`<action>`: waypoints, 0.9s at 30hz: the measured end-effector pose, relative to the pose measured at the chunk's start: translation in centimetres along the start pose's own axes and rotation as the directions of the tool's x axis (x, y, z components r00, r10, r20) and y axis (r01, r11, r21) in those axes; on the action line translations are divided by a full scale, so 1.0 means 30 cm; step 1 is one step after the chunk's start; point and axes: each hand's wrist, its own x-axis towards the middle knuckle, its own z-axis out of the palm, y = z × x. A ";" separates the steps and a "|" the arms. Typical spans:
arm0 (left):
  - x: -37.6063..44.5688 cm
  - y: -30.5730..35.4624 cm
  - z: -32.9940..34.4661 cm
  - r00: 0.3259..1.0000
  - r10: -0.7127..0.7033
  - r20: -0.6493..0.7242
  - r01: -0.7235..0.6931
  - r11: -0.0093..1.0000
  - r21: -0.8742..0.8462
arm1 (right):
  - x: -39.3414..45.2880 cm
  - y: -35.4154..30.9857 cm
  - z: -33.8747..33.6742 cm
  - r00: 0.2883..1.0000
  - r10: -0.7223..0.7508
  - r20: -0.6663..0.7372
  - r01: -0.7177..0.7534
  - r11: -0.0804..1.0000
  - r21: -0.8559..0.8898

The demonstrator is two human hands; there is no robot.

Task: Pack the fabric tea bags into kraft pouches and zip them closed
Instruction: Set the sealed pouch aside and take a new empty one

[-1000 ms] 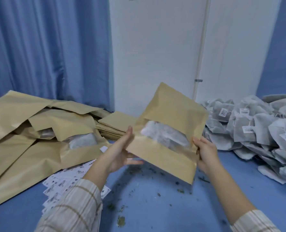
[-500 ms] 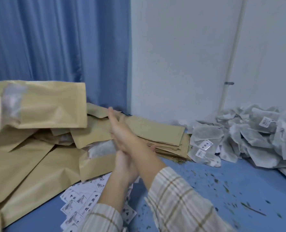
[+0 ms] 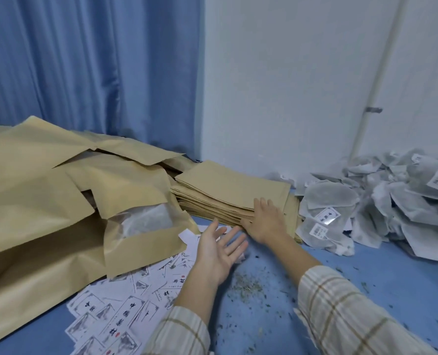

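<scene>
Several flat pouches could be dragged off together, since the stack of empty kraft pouches is loosely fanned. The right hand is laid flat, fingers extended, on its near corner. The left hand hangs open, holding nothing. Fabric tea bags are heaped at three o'clock; filled pouches lie at nine.

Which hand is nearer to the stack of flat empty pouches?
The right hand: it rests on the stack at its near edge. The left hand hangs open in front of it, not touching.
</scene>
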 end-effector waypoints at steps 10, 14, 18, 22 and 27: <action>0.038 -0.066 0.031 1.000 -0.028 -0.010 0.028 1.000 -0.012 | -0.148 0.103 -0.032 0.715 -0.446 -0.538 0.333 0.894 -0.298; 0.005 -0.091 0.075 0.999 0.001 0.052 0.002 0.998 -0.067 | -0.249 0.145 -0.041 0.483 -0.545 -0.686 0.490 0.817 -0.304; -0.052 -0.110 0.118 0.985 0.008 0.172 -0.007 1.000 -0.009 | -0.399 0.176 -0.053 0.302 -0.635 -0.711 0.604 0.705 -0.373; -0.132 -0.169 0.186 0.979 0.194 0.056 -0.202 0.948 0.246 | -0.512 0.230 -0.075 0.287 -0.653 -0.701 0.610 0.689 -0.391; -0.229 -0.223 0.226 0.797 0.536 0.278 -0.528 0.395 0.751 | -0.655 0.263 -0.137 0.646 -0.398 -0.651 0.536 0.844 0.017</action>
